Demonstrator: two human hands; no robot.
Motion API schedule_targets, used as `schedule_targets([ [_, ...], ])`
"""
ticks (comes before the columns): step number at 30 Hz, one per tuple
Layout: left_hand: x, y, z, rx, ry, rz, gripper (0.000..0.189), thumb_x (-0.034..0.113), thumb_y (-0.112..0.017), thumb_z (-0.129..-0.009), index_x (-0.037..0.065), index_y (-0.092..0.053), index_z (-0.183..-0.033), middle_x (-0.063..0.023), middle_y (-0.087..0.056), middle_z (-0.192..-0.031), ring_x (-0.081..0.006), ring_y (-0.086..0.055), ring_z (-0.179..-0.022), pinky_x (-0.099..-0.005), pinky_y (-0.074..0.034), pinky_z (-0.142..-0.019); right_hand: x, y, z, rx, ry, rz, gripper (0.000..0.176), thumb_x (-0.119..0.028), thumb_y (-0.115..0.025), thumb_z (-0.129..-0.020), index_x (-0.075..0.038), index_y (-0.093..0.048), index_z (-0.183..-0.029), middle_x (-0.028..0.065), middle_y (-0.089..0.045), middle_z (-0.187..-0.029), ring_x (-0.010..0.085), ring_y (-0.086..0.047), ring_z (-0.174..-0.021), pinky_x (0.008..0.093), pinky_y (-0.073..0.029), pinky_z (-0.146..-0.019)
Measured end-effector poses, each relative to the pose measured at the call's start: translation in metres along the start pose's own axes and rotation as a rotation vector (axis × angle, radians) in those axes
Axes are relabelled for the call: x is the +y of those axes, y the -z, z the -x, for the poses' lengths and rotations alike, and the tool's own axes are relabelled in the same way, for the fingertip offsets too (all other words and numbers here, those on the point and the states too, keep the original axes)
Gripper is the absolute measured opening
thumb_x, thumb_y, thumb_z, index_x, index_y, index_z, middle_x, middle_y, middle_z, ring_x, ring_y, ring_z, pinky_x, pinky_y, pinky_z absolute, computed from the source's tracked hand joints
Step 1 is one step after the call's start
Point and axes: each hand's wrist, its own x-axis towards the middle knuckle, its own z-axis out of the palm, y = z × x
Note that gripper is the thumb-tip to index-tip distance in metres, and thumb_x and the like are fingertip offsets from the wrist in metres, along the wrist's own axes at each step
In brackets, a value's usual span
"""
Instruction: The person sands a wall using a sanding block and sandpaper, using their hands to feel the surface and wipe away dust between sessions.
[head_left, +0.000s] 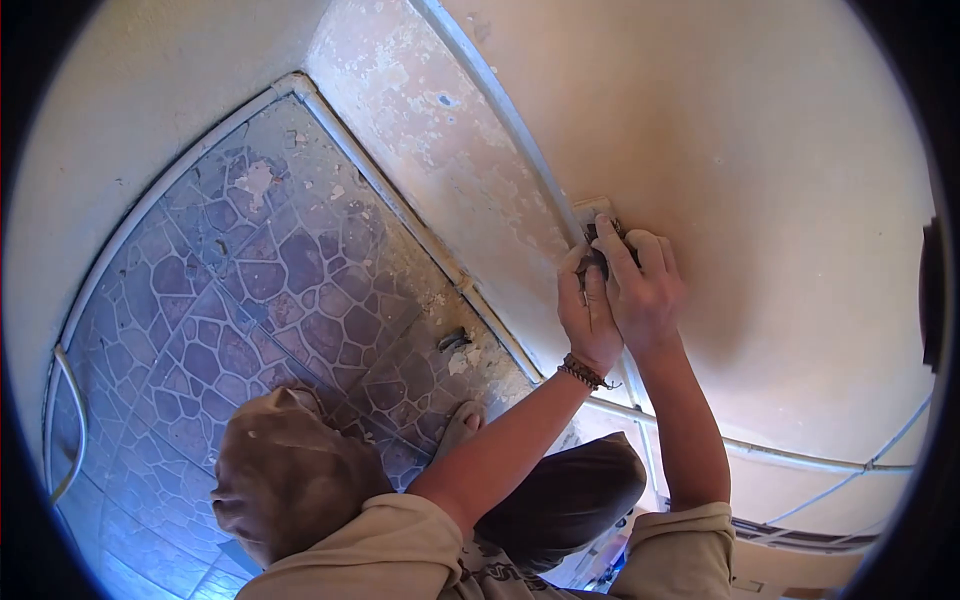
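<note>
Both hands meet at a small pale box point(592, 207) on the wall, beside a light strip of trunking point(515, 125). Between my fingers is a small dark fitting point(597, 262), mostly hidden, so its exact kind cannot be made out. My left hand point(590, 325), with a dark bracelet point(585, 372) at the wrist, is closed around its lower side. My right hand point(645, 290) grips it from above and the right, fingers bent over it.
Grey pipe point(400, 205) runs along the foot of the wall, and another pipe point(770, 455) crosses lower right. Stone-patterned floor point(270, 265) bears flakes and a small dark scrap point(453, 340). My bent knees point(290, 465) and a foot point(460, 428) are below. A curved tube point(78, 420) stands at far left.
</note>
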Motion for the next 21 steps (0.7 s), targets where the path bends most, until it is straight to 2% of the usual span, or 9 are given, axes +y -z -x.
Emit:
schedule_targets([
  [1,0.0,-0.001,-0.001,0.012,-0.038,-0.046,0.031,0.012,-0.037,-0.102,-0.003,-0.044,-0.128,-0.0164,-0.053,-0.122,-0.0218,-0.051,-0.111,-0.0348,-0.04,-0.096,0.0,0.003,-0.002,-0.002,-0.01,-0.029,0.046,-0.014,-0.067,-0.07,-0.01,-0.069,-0.116,0.0057,-0.055,-0.086,0.0216,-0.058,-0.078,0.032,-0.051,-0.061],
  [4,-0.012,0.005,-0.015,0.051,-0.476,-0.668,0.036,0.018,-0.041,-0.101,-0.002,-0.044,-0.132,-0.0204,-0.047,-0.131,-0.0343,-0.047,-0.119,-0.0416,-0.039,-0.098,0.001,0.007,0.0,0.038,-0.087,-0.206,0.041,-0.007,-0.066,-0.073,-0.008,-0.069,-0.114,0.0082,-0.06,-0.089,0.021,-0.061,-0.079,0.0321,-0.052,-0.063],
  [7,-0.028,-0.005,-0.035,0.166,-0.556,-0.706,0.045,0.023,-0.044,-0.101,-0.003,-0.039,-0.137,-0.0234,-0.039,-0.142,-0.041,-0.038,-0.131,-0.0471,-0.034,-0.105,-0.004,-0.008,0.015,0.134,-0.181,-0.305,0.035,-0.002,-0.067,-0.076,-0.005,-0.069,-0.11,0.0116,-0.064,-0.097,0.0239,-0.064,-0.083,0.0341,-0.053,-0.067],
  [10,-0.029,-0.003,-0.042,0.095,-0.73,-0.693,0.053,0.024,-0.044,-0.1,-0.003,-0.03,-0.144,-0.0273,-0.03,-0.148,-0.0419,-0.03,-0.138,-0.0495,-0.028,-0.11,-0.002,-0.01,0.028,0.189,-0.139,-0.447,0.028,0.001,-0.067,-0.078,-0.003,-0.07,-0.106,0.0133,-0.066,-0.1,0.0265,-0.065,-0.086,0.0354,-0.053,-0.071],
  [11,-0.027,0.009,-0.043,-0.029,-0.695,-0.724,0.058,0.018,-0.049,-0.097,-0.006,-0.028,-0.145,-0.0312,-0.027,-0.149,-0.0443,-0.028,-0.139,-0.05,-0.028,-0.111,0.001,-0.002,0.035,0.18,-0.166,-0.531,0.027,0.001,-0.067,-0.078,-0.002,-0.07,-0.106,0.0137,-0.066,-0.098,0.0272,-0.065,-0.085,0.0356,-0.053,-0.072],
  [14,-0.018,0.014,-0.047,-0.066,-0.867,-0.923,0.054,0.011,-0.052,-0.095,-0.01,-0.034,-0.141,-0.0339,-0.031,-0.145,-0.0457,-0.034,-0.135,-0.0481,-0.034,-0.108,0.022,0.032,0.061,0.179,-0.225,-0.689,0.024,0.0,-0.067,-0.079,0.0,-0.069,-0.103,0.0149,-0.067,-0.093,0.0293,-0.065,-0.082,0.036,-0.054,-0.073],
  [15,-0.022,0.015,-0.042,-0.034,-0.821,-0.951,0.049,0.006,-0.051,-0.094,-0.014,-0.038,-0.137,-0.0335,-0.033,-0.141,-0.0441,-0.039,-0.128,-0.0434,-0.037,-0.104,0.03,0.04,0.074,0.203,-0.215,-0.691,0.022,0.0,-0.066,-0.08,0.001,-0.069,-0.102,0.0154,-0.067,-0.092,0.0298,-0.065,-0.081,0.0361,-0.054,-0.072],
  [21,-0.059,0.014,0.008,0.106,-0.776,-0.9,0.047,0.009,-0.05,-0.095,-0.014,-0.04,-0.135,-0.0303,-0.042,-0.13,-0.0405,-0.045,-0.116,-0.0445,-0.034,-0.104,0.047,0.054,0.108,0.372,-0.212,-0.739,0.015,-0.002,-0.065,-0.082,0.005,-0.068,-0.095,0.0191,-0.066,-0.088,0.0319,-0.064,-0.075,0.0374,-0.053,-0.064],
])
